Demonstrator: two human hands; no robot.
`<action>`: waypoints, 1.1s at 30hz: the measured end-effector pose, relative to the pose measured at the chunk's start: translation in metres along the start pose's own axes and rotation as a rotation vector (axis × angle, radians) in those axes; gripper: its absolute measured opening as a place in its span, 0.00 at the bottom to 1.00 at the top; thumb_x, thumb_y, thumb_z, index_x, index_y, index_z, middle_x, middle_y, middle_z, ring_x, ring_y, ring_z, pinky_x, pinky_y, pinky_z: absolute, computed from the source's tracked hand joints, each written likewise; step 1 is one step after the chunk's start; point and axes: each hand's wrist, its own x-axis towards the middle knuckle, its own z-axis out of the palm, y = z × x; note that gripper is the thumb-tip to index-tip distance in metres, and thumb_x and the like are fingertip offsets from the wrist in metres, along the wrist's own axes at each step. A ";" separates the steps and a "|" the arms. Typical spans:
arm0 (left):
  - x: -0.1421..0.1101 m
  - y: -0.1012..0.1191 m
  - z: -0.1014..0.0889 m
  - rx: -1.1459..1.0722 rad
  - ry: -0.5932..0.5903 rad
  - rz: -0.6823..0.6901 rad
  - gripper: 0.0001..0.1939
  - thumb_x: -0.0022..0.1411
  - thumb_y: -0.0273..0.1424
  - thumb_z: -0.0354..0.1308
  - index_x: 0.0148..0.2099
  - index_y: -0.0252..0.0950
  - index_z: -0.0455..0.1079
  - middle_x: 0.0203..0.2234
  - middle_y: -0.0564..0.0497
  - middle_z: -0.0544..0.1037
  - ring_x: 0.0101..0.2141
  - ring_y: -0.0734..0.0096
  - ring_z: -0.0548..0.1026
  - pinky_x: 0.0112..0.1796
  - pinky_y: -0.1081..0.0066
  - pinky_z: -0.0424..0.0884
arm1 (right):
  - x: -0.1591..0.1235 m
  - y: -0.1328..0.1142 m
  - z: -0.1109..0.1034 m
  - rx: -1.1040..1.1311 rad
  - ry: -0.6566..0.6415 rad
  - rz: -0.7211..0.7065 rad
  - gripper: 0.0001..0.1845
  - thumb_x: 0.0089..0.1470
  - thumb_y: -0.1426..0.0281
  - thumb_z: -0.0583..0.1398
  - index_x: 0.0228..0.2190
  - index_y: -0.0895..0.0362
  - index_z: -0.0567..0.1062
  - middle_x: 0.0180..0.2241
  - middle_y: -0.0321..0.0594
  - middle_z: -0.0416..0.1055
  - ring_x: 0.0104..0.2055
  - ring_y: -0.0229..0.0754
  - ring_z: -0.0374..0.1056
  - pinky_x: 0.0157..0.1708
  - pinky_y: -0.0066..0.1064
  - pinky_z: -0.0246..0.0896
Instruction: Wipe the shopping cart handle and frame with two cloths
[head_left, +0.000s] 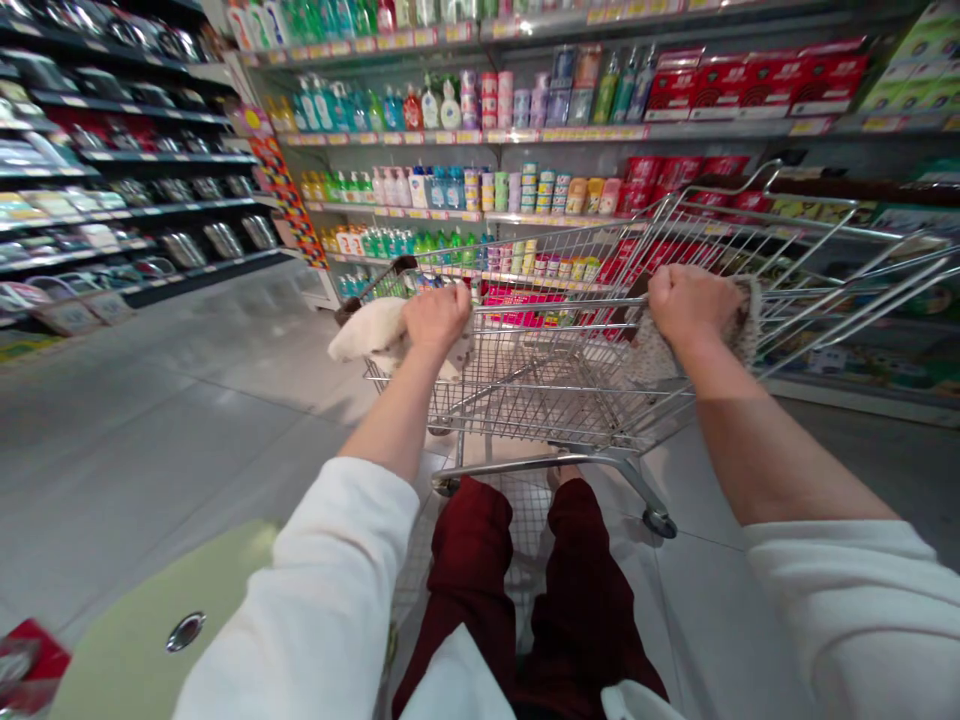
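Note:
A wire shopping cart (570,400) stands in front of me in a store aisle. My left hand (435,315) is closed over a white cloth (367,335) on the left end of the cart's handle. At the right end, my right hand (691,303) is closed over a grey speckled cloth (742,325) draped on the handle. The handle bar itself is mostly hidden under the cloths and hands. My dark red trousers (525,590) show below the cart, between my white sleeves.
Shelves of bottles and red boxes (525,150) run along the far side behind the cart. Dark shelves with metal cookware (150,180) stand at the left. Grey tiled floor (165,420) stretches to the left. A pale green round object (142,640) lies at lower left.

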 end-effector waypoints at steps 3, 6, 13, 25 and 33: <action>-0.015 0.061 0.006 -0.074 0.023 0.113 0.30 0.76 0.39 0.35 0.45 0.35 0.80 0.39 0.38 0.83 0.41 0.56 0.80 0.41 0.62 0.68 | -0.016 -0.043 0.011 0.095 0.049 -0.093 0.28 0.67 0.67 0.43 0.44 0.61 0.80 0.44 0.55 0.77 0.42 0.51 0.70 0.42 0.40 0.54; -0.027 0.103 0.011 -0.139 0.052 0.191 0.30 0.76 0.38 0.34 0.45 0.35 0.79 0.39 0.39 0.83 0.42 0.59 0.79 0.43 0.63 0.66 | -0.031 -0.077 0.020 0.171 0.087 -0.178 0.26 0.68 0.65 0.42 0.41 0.58 0.79 0.43 0.52 0.76 0.45 0.52 0.68 0.47 0.42 0.54; -0.030 0.094 0.016 -0.151 0.066 0.446 0.27 0.77 0.38 0.34 0.46 0.36 0.75 0.41 0.41 0.81 0.45 0.59 0.77 0.46 0.62 0.63 | -0.035 -0.078 0.031 0.167 0.136 -0.296 0.24 0.69 0.62 0.42 0.38 0.54 0.76 0.41 0.48 0.74 0.47 0.51 0.66 0.48 0.41 0.52; -0.004 -0.037 0.009 0.064 0.032 0.239 0.28 0.75 0.39 0.33 0.45 0.38 0.76 0.39 0.41 0.80 0.42 0.58 0.76 0.42 0.61 0.62 | -0.018 -0.016 0.032 0.073 0.114 -0.367 0.22 0.67 0.62 0.44 0.41 0.56 0.76 0.42 0.48 0.74 0.48 0.51 0.67 0.51 0.42 0.51; 0.003 -0.080 0.012 0.093 0.066 0.143 0.28 0.75 0.40 0.32 0.41 0.39 0.74 0.40 0.44 0.80 0.40 0.60 0.73 0.41 0.61 0.59 | -0.015 0.011 0.028 0.064 0.060 -0.335 0.23 0.65 0.64 0.42 0.46 0.54 0.74 0.47 0.54 0.72 0.52 0.54 0.63 0.51 0.44 0.48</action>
